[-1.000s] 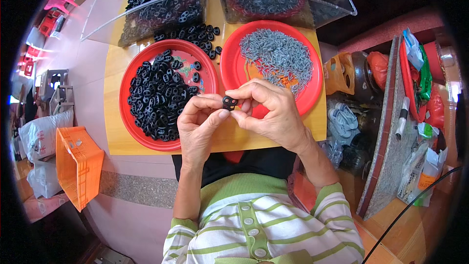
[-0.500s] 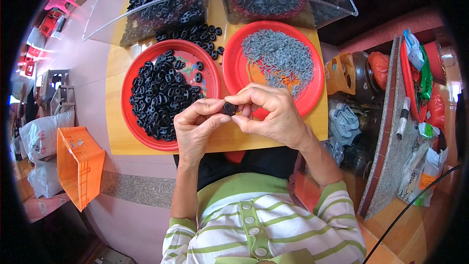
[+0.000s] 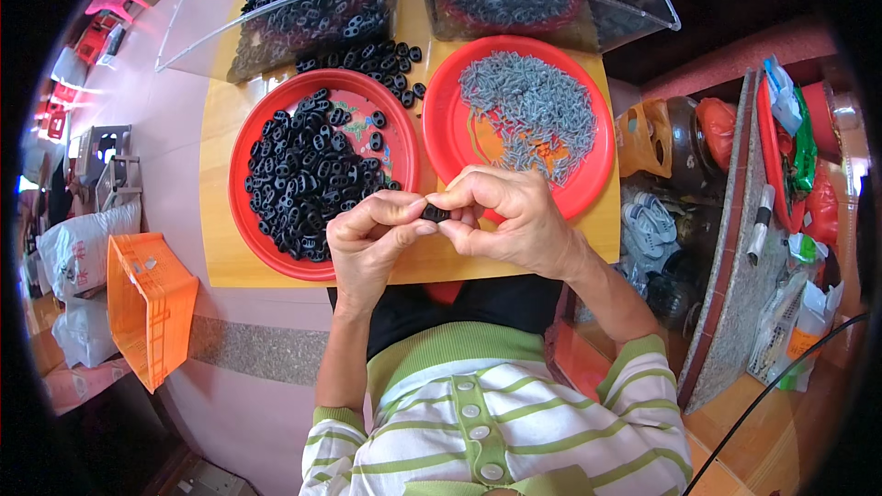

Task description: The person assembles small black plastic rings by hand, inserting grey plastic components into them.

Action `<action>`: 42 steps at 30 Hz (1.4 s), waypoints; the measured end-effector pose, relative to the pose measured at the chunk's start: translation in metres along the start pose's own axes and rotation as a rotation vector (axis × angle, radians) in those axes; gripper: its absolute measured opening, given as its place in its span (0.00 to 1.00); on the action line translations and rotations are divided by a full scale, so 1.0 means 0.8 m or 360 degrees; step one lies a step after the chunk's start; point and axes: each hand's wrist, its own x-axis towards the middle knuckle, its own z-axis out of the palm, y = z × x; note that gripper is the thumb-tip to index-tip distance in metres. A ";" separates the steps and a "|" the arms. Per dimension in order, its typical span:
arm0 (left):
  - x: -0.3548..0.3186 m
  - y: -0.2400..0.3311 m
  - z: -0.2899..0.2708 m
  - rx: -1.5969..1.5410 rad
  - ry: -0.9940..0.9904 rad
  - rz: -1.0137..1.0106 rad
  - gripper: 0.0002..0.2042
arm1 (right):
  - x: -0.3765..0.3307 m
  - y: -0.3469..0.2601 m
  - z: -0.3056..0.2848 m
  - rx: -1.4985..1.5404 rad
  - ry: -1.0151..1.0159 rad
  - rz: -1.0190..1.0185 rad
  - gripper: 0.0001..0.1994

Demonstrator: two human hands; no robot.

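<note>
Here's the black cord lock, up above the table's near edge, the left hand and right hand both pinching it between thumb and finger! Just beyond, a left red tray piled with black two-hole locks, a right red tray of small grey springs; behind, two clear bins.

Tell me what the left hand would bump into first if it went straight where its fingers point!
The small black piece, which the left hand seems to be pinching at its edge. Just past that comes the right hand, though depth is hard to judge.
</note>
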 end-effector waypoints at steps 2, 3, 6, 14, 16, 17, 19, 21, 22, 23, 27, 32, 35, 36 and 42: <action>-0.004 0.000 -0.002 0.0051 -0.0032 0.0063 0.07 | -0.001 -0.008 0.000 0.0058 -0.0022 0.0054 0.11; -0.004 0.000 -0.001 0.0053 -0.0027 0.0060 0.07 | -0.001 -0.010 0.000 0.0112 -0.0042 0.0106 0.11; 0.000 0.002 0.006 0.0044 0.0109 -0.0008 0.08 | 0.004 0.000 0.001 0.0049 0.0034 0.0084 0.12; 0.006 0.002 0.010 -0.0144 0.0252 -0.0266 0.12 | 0.020 -0.006 -0.007 0.0069 0.0001 0.0255 0.12; 0.006 0.000 0.009 -0.0171 0.0274 -0.0284 0.13 | 0.023 -0.004 -0.009 0.0326 -0.0072 0.0499 0.10; 0.006 -0.001 0.008 -0.0129 0.0260 -0.0269 0.13 | 0.025 -0.003 -0.009 0.0330 -0.0081 0.0503 0.10; 0.007 -0.001 0.007 -0.0093 0.0249 -0.0260 0.13 | 0.028 -0.002 -0.010 0.0686 -0.0113 0.0807 0.08; 0.010 -0.001 0.007 0.0021 0.0197 -0.0251 0.13 | 0.029 0.011 -0.009 0.0824 -0.0105 0.0847 0.08; 0.011 -0.001 0.007 0.0020 0.0204 -0.0256 0.13 | 0.030 0.016 -0.009 0.0969 -0.0100 0.0876 0.08; 0.011 -0.002 0.008 -0.0041 0.0225 -0.0300 0.13 | 0.031 0.017 -0.009 0.0971 -0.0106 0.0882 0.08; 0.010 -0.003 0.009 -0.0122 0.0249 -0.0332 0.13 | 0.034 0.019 -0.010 0.1068 -0.0105 0.0970 0.08; 0.013 -0.002 0.010 -0.0155 0.0277 -0.0378 0.13 | 0.034 0.016 -0.007 0.1105 -0.0058 0.1002 0.09; 0.013 -0.002 0.011 -0.0169 0.0289 -0.0391 0.12 | 0.032 0.017 -0.007 0.1149 -0.0047 0.0995 0.09; 0.013 -0.002 0.011 -0.0167 0.0288 -0.0376 0.11 | 0.031 0.018 -0.007 0.1128 -0.0062 0.0972 0.09; 0.012 -0.005 0.006 -0.0079 0.0177 -0.0267 0.10 | 0.031 0.011 -0.010 0.1004 -0.0115 0.0948 0.07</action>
